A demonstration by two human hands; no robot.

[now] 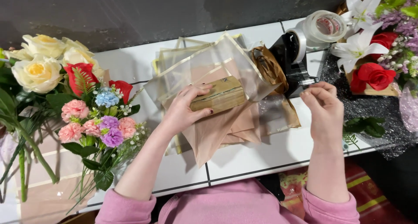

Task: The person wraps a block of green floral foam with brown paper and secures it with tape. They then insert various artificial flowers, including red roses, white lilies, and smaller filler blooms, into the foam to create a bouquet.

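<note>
On white tabletop point(261, 156), left hand point(185, 110) gripping tan box point(222, 95) (right hand point(324, 110) pinched shut).

Two hands point(185, 110) point(324, 113) are seen. One box point(222, 95), one tape dispenser point(294, 58) and one loose tape roll point(326, 25) at one o'clock are counted, with two white lilies point(355, 47).

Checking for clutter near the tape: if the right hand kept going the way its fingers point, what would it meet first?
Most likely the black tape dispenser, just beyond the right hand; the depth between them is unclear.
</note>
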